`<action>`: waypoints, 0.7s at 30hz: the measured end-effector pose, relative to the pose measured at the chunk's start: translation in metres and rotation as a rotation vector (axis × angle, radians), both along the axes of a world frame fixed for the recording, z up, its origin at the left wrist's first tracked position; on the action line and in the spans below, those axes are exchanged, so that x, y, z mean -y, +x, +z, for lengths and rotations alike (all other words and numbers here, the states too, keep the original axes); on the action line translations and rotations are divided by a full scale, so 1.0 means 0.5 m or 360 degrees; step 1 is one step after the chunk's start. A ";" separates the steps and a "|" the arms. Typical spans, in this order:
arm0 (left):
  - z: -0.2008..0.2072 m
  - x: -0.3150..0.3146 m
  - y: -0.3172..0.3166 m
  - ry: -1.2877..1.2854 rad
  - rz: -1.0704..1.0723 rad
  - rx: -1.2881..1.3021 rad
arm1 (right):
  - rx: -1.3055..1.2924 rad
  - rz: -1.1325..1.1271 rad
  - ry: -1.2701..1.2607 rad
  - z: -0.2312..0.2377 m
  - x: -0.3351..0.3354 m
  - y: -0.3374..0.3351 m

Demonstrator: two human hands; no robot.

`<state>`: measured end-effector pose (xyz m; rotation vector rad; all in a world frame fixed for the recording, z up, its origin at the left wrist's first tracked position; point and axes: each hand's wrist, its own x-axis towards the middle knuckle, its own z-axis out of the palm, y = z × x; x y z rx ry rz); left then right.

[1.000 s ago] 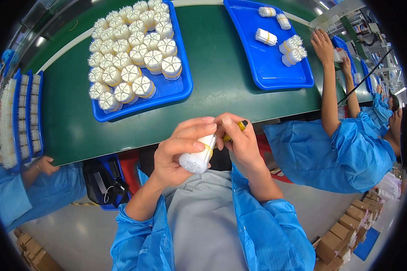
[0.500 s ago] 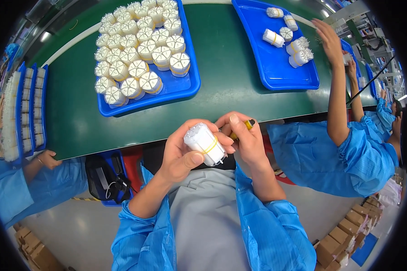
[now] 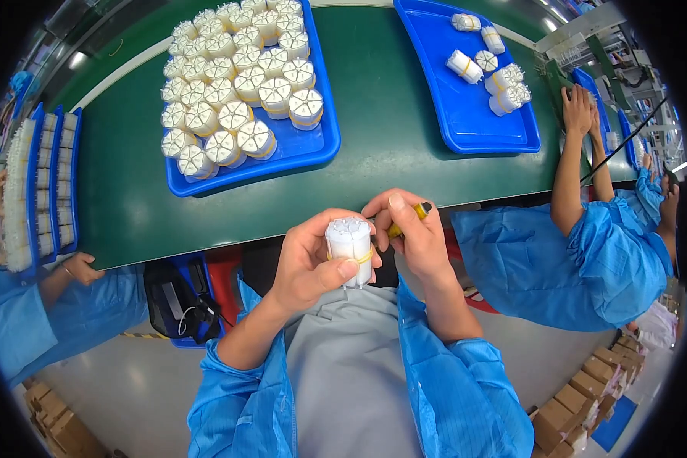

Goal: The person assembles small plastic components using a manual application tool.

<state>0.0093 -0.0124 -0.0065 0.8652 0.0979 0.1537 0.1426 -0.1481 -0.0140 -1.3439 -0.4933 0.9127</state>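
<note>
White bundle point(image 3: 348, 241) ~upright w/in curled L hand point(image 3: 301, 266); R hand point(image 3: 420, 243) closed on yellow tool point(image 3: 419, 211).

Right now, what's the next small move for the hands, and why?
Probably ease the right hand with its yellow tool toward the top of the white bundle: the left hand holds it roughly upright, top end uncovered, and the tool is close by on the right. I can't make out the tool's near end, so I'd go slowly.

A green bench point(image 3: 382, 122), blue trays point(image 3: 466, 128) and smocked workers point(image 3: 542, 263) show a factory.
</note>
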 end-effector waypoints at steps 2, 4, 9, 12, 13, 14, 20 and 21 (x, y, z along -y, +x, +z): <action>0.001 0.001 -0.001 0.0015 -0.0014 -0.0021 | 0.0010 -0.0019 0.0036 0.001 -0.001 -0.001; 0.003 0.004 0.000 0.0048 0.0017 -0.0048 | 0.0037 -0.0041 -0.0031 0.016 0.003 0.001; 0.001 0.011 0.003 0.0187 0.0204 -0.0030 | 0.0203 -0.0487 0.0725 0.028 0.034 0.021; 0.002 0.018 0.003 0.0310 0.0192 -0.0144 | 0.0228 -0.0493 0.0994 0.071 0.037 0.011; -0.006 0.024 0.005 0.0516 0.0306 -0.0144 | 0.0277 -0.0419 0.1018 0.083 0.032 -0.001; -0.010 0.028 0.007 0.0722 0.0419 -0.0144 | 0.0325 -0.0345 0.1042 0.092 0.028 -0.011; 0.006 0.015 0.008 0.1335 0.0444 -0.0019 | 0.0434 -0.0252 0.0959 0.089 0.013 -0.042; 0.004 0.016 0.009 0.1331 0.0439 -0.0021 | 0.0473 -0.0278 0.0946 0.087 0.010 -0.045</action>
